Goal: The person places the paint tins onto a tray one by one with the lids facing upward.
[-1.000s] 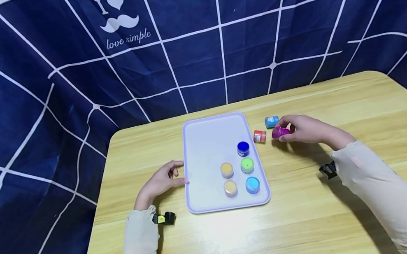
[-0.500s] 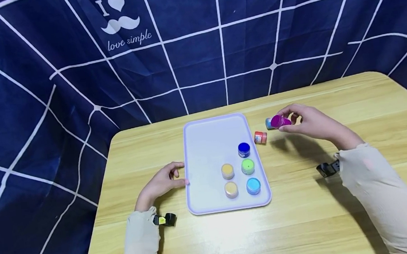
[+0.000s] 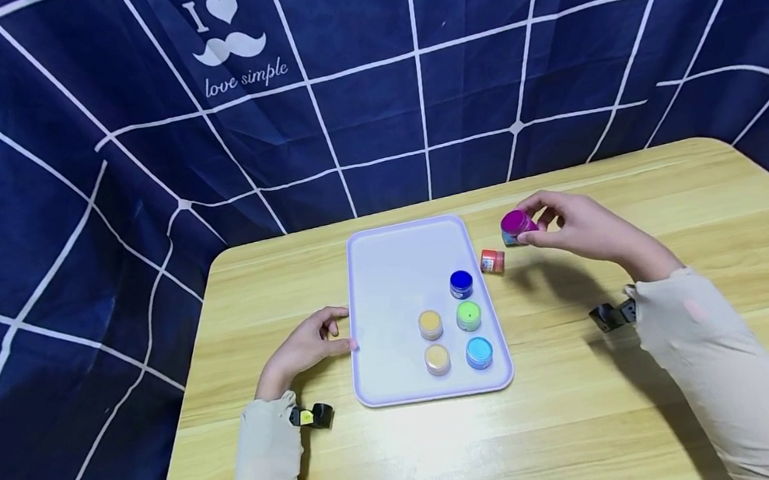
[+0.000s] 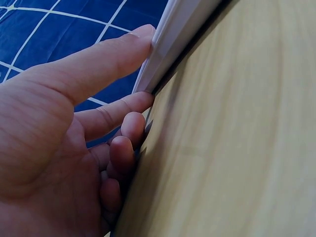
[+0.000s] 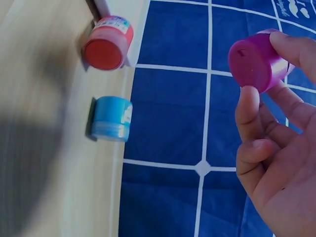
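My right hand pinches a small magenta paint pot between thumb and fingers, raised above the table and tilted. In the head view it partly covers a blue paint pot lying on its side. A red paint pot also lies on its side, close to the tray's right edge. My left hand rests at the left edge of the pale lilac tray; its straight thumb and index fingertip touch the rim, while the other fingers are loosely bent and hold nothing.
Upright on the tray's right half stand a dark blue pot, a green pot, a light blue pot and two yellowish pots, one a paler yellow pot. A blue curtain hangs behind the wooden table.
The right hand has lifted the magenta pot off the table and carried it up and slightly left, over the blue pot. My left hand stays at the tray's edge.
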`<act>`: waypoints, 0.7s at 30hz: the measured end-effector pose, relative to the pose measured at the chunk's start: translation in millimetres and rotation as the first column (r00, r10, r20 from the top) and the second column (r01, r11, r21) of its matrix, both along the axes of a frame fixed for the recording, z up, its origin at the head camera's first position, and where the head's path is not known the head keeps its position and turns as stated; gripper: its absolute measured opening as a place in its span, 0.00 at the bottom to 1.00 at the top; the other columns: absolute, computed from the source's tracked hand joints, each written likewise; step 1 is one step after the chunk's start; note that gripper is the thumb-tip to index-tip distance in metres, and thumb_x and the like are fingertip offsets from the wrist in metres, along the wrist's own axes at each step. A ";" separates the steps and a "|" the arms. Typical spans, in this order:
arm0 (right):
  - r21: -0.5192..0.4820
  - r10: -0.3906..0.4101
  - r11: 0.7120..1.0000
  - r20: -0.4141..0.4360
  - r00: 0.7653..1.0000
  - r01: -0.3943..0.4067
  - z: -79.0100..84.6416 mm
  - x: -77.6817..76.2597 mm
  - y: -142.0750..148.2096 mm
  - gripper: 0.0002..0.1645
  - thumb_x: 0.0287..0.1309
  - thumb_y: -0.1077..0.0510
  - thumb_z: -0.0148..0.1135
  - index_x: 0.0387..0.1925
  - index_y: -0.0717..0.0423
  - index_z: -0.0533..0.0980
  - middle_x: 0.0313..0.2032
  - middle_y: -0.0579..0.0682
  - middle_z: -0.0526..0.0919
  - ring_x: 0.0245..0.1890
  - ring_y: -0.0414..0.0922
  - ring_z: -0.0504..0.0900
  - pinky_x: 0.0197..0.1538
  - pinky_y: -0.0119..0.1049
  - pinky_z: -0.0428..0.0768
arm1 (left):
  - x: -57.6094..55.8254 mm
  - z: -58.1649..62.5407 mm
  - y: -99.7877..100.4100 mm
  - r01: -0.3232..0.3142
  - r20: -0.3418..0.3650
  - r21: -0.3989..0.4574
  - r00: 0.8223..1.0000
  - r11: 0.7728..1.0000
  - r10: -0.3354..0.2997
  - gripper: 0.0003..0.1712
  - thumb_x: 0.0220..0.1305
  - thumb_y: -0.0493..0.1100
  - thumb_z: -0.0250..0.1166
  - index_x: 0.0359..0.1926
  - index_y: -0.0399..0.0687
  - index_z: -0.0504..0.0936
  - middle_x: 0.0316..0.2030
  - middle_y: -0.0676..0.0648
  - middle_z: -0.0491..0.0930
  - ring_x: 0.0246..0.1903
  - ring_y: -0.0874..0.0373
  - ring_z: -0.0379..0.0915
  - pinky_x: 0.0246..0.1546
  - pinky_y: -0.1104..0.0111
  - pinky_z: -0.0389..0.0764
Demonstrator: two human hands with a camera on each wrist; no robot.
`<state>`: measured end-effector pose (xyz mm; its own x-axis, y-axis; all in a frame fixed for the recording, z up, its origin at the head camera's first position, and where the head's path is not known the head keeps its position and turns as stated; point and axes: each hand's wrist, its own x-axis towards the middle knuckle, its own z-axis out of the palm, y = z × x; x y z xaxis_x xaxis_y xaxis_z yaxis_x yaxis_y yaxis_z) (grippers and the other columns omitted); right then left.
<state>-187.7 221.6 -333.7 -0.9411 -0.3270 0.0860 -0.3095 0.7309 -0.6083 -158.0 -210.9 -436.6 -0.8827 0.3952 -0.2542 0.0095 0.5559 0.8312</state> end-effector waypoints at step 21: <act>-0.035 0.041 0.999 0.013 0.999 -0.041 1.6 -10.0 -34.5 0.22 0.54 0.59 0.65 0.51 0.61 0.74 0.39 0.56 0.81 0.41 0.49 0.75 0.37 0.30 0.69 | 0.2 -2.0 -2.0 -0.005 -0.001 0.003 1.000 1.000 0.005 0.34 0.56 0.45 0.71 0.62 0.39 0.71 0.36 0.46 0.66 0.34 0.55 0.59 0.37 0.67 0.63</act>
<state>-197.7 187.2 -332.1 -0.9281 -0.3625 0.0851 -0.3304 0.6963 -0.6371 -157.8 -212.9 -438.6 -0.8848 0.3917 -0.2526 0.0074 0.5537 0.8327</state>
